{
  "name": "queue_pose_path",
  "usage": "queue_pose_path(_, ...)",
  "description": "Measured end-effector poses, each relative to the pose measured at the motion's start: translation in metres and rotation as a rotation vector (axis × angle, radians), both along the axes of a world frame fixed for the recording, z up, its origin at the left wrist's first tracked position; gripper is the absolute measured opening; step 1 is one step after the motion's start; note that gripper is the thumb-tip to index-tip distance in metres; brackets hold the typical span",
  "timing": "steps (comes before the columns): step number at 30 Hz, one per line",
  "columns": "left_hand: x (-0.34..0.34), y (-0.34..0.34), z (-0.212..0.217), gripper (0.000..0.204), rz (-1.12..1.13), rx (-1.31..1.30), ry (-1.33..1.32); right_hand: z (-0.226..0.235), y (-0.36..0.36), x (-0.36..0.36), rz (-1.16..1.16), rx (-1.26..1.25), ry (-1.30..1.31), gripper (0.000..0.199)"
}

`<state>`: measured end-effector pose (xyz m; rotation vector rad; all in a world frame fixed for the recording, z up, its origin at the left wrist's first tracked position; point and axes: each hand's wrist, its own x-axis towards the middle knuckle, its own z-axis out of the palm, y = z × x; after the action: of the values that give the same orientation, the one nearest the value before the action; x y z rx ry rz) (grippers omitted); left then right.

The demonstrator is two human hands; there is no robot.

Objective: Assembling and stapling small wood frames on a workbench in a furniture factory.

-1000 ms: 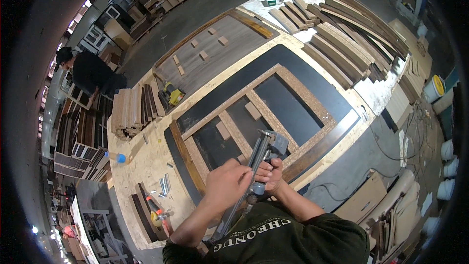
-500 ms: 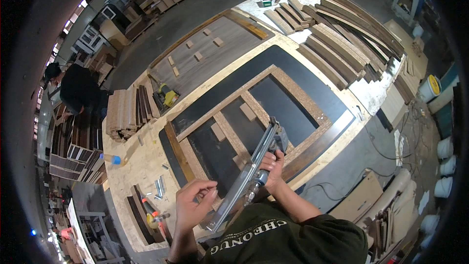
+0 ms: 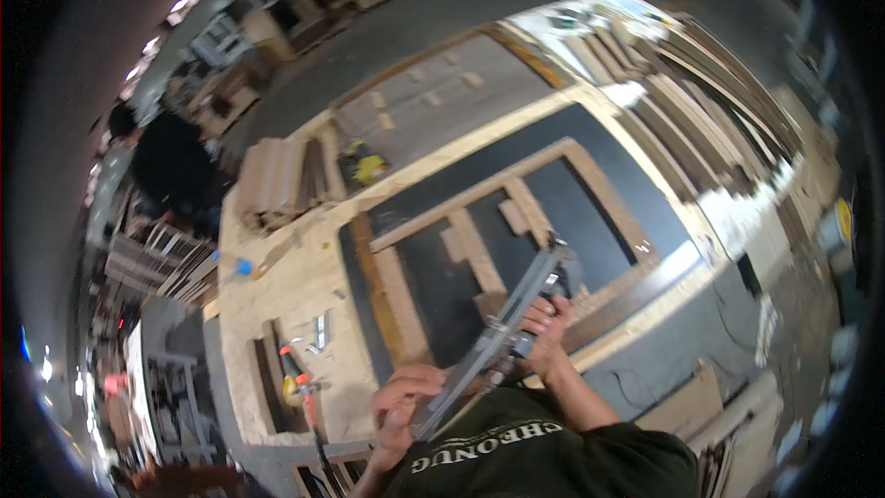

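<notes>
My right hand (image 3: 547, 332) is closed round the handle of an air-powered staple gun (image 3: 498, 337) with a long, straight metal magazine. The gun slants across my front, its nose up and away over the wooden frame. At the near end of the magazine, my left hand (image 3: 403, 399) has its fingers curled against the metal; motion blurs the exact contact. Beneath lies a rectangular chipboard frame (image 3: 608, 198) with cross rails and small blocks fixed beside them. It rests on a black panel (image 3: 544, 134) that has a brown strip along its left edge.
Strips of staples (image 3: 319, 332) and an orange-and-yellow hand tool (image 3: 293, 392) lie on the pale worktable (image 3: 277, 290) at left. Stacked chipboard strips (image 3: 277, 175) stand beyond. A grey panel (image 3: 406, 111) holds several blocks. More strips (image 3: 678, 120) fill the far right. A person (image 3: 175, 161) bends at left.
The view has swung, shifting the table rightward and blurring the picture. My left hand has come closer to the near end of the magazine. My right hand keeps its hold on the staple gun.
</notes>
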<state>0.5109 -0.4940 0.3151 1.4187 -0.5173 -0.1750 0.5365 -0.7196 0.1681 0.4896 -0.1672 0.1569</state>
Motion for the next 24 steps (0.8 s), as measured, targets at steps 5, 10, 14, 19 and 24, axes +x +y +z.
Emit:
queue_pose_path(5, 0.002, 0.0, -0.005, 0.039, 0.174, -0.009, -0.062, 0.018, 0.005, -0.005, -0.081, -0.141, 0.015, 0.031)
queue_pose_path(10, 0.003, -0.012, -0.016, 0.043, 0.196, -0.078, -0.147, 0.01, 0.02, -0.007, 0.035, -0.27, -0.052, 0.031)
queue_pose_path(14, 0.006, 0.0, -0.014, 0.043, 0.311, -0.084, -0.139, 0.016, 0.025, 0.001, 0.043, -0.302, -0.074, 0.031)
queue_pose_path(19, 0.0, 0.019, -0.033, 0.047, 0.438, -0.145, -0.09, 0.035, 0.027, 0.005, 0.077, -0.508, -0.123, 0.03)
queue_pose_path(24, 0.003, 0.006, -0.012, 0.037, 0.451, -0.419, 0.318, 0.057, 0.067, -0.019, 0.213, -0.811, -0.043, 0.027)
